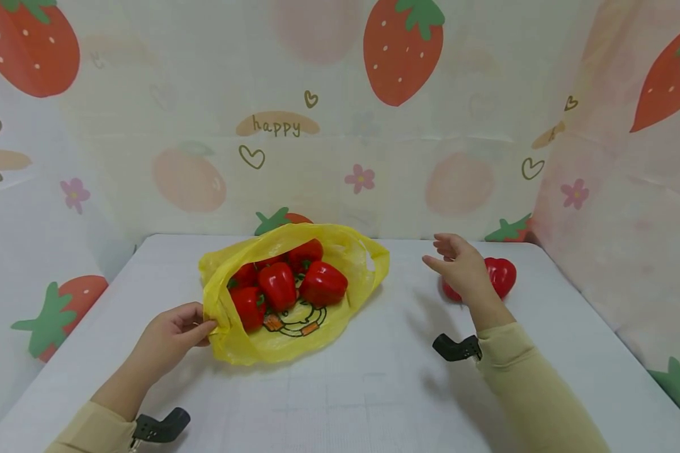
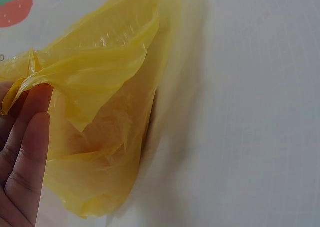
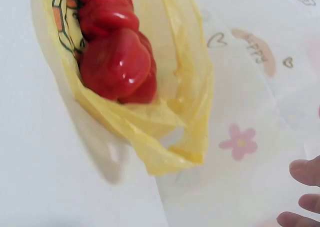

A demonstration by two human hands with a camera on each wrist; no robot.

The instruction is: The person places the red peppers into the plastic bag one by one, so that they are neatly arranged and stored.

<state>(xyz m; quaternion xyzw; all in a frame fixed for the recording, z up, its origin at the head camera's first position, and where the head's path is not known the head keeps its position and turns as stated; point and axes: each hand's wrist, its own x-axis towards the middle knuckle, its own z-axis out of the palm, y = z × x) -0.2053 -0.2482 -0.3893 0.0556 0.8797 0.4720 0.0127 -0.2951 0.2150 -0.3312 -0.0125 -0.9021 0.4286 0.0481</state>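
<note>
A yellow plastic bag (image 1: 331, 330) lies on the table with its mouth spread toward me. Several red bell peppers (image 1: 277, 286) are heaped inside it, over a printed cartoon figure. My left hand (image 1: 170, 336) pinches the bag's left rim between thumb and fingers; the left wrist view shows the folded yellow film (image 2: 95, 67) at those fingers. Off to the bag's right, my right hand (image 1: 464, 267) is raised with its fingers extended, holding nothing. Behind its wrist, red bell pepper (image 1: 503, 277) shows on both sides; whether it is one or two I cannot tell.
The white table (image 1: 340, 409) ends at a back wall covered in a strawberry-print cloth (image 1: 328, 170). Similar cloth hangs at left and right. A black wrist device (image 1: 161, 426) is on my left wrist, another black device (image 1: 456, 347) on my right.
</note>
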